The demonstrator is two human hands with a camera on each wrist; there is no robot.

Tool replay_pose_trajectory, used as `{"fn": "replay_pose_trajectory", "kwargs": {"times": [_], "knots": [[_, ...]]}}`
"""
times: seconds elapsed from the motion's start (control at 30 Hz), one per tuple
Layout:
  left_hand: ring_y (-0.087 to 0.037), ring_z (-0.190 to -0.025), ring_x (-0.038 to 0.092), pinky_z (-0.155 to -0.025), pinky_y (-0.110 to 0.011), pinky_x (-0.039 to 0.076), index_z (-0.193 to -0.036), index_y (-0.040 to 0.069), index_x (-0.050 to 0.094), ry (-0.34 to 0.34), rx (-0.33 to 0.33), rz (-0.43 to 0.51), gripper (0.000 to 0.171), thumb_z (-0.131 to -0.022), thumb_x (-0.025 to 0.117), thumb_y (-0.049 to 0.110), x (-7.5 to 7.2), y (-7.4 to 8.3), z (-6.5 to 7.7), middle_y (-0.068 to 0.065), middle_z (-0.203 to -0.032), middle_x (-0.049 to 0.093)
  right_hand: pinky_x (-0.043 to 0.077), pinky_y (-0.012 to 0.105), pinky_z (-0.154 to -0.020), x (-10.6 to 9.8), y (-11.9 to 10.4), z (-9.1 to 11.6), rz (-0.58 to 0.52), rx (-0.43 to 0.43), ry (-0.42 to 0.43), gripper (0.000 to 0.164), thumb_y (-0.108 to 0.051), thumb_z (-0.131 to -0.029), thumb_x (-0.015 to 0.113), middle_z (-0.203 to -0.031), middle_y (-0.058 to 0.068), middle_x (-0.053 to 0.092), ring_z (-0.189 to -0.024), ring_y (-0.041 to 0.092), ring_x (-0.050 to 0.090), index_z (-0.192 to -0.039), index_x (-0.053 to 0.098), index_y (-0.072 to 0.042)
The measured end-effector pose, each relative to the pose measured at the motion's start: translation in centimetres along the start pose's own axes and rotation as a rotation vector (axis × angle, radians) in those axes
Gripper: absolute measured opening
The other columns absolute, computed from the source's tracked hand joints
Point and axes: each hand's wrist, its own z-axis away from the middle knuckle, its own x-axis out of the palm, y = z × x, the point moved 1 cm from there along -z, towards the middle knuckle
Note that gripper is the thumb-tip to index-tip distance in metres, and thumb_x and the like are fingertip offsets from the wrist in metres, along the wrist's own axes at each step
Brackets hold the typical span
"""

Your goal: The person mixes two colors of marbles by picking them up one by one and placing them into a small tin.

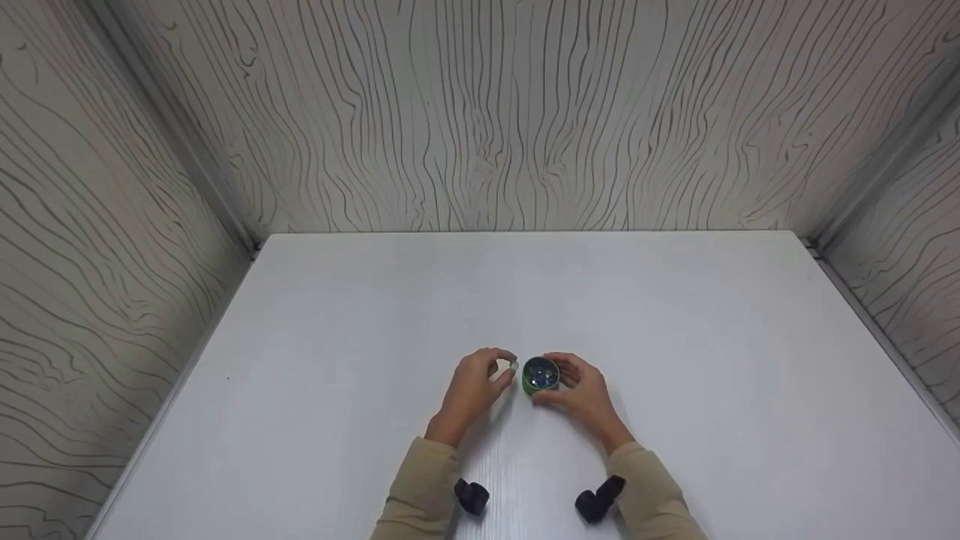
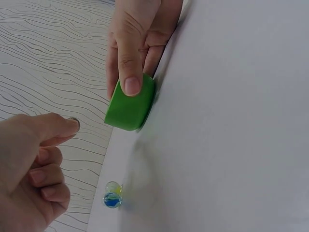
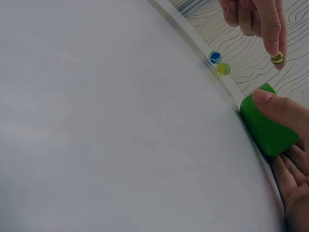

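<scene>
A small green cup (image 1: 528, 388) stands on the white table, its inside dark with several shiny spots. My right hand (image 1: 589, 391) grips it from the right, the thumb on the near side and the fingers behind. My left hand (image 1: 470, 385) is just left of the cup, level with its rim. Between its thumb and index finger it pinches a glass marble (image 3: 277, 58), clear with yellow-green streaks. Two more marbles, a blue one (image 3: 215, 57) and a yellow one (image 3: 223, 68), lie side by side on the table in both wrist views; the head view does not show them.
The white table (image 1: 337, 315) reaches back to a wall (image 1: 480, 112) with a wood-grain pattern, and similar panels flank both sides. Black wrist cameras (image 1: 472, 496) sit at both sleeves, low over the table's near part.
</scene>
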Motion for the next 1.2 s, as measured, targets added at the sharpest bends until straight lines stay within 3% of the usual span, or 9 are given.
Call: {"fn": "replay_pose_trajectory", "kwargs": {"times": [0.3,0.57,0.8,1.2], "knots": [[-0.006,-0.068,0.041,-0.062,-0.018,0.036,-0.105,0.008,0.07,0.006,0.077,-0.008,0.018,-0.088,0.067,0.011,0.2,0.4,0.0,-0.009,-0.074,0.058,0.047,0.034,-0.104,0.1,0.0,0.0,-0.01,-0.009,-0.007,0.064,-0.008,-0.063,0.087,-0.126,0.018,0.064,-0.125,0.034,0.057,-0.122,0.06,-0.001],[-0.012,-0.081,0.061,-0.072,-0.022,0.05,-0.105,0.009,0.07,-0.007,0.08,-0.022,0.017,-0.088,0.068,0.012,0.8,0.4,0.1,-0.007,-0.091,0.07,0.047,0.035,-0.104,0.0,-0.1,0.1,-0.017,-0.005,-0.01,0.062,-0.008,-0.065,0.087,-0.125,0.017,0.064,-0.124,0.032,0.058,-0.121,0.061,-0.002],[-0.02,-0.089,0.067,-0.078,-0.027,0.055,-0.106,0.008,0.07,-0.017,0.09,-0.026,0.018,-0.088,0.067,0.012,1.0,0.6,0.1,-0.01,-0.101,0.072,0.046,0.035,-0.105,0.0,-0.2,0.1,-0.019,-0.003,-0.013,0.061,-0.008,-0.065,0.086,-0.124,0.015,0.065,-0.123,0.031,0.059,-0.121,0.061,-0.003],[-0.015,-0.084,0.062,-0.074,-0.026,0.05,-0.107,0.008,0.07,-0.039,0.089,-0.057,0.02,-0.087,0.068,0.012,1.2,0.8,0.0,-0.009,-0.098,0.072,0.047,0.035,-0.104,0.0,0.0,0.1,-0.017,-0.019,-0.016,0.061,-0.008,-0.066,0.086,-0.125,0.016,0.064,-0.123,0.032,0.058,-0.122,0.061,-0.002]]}}
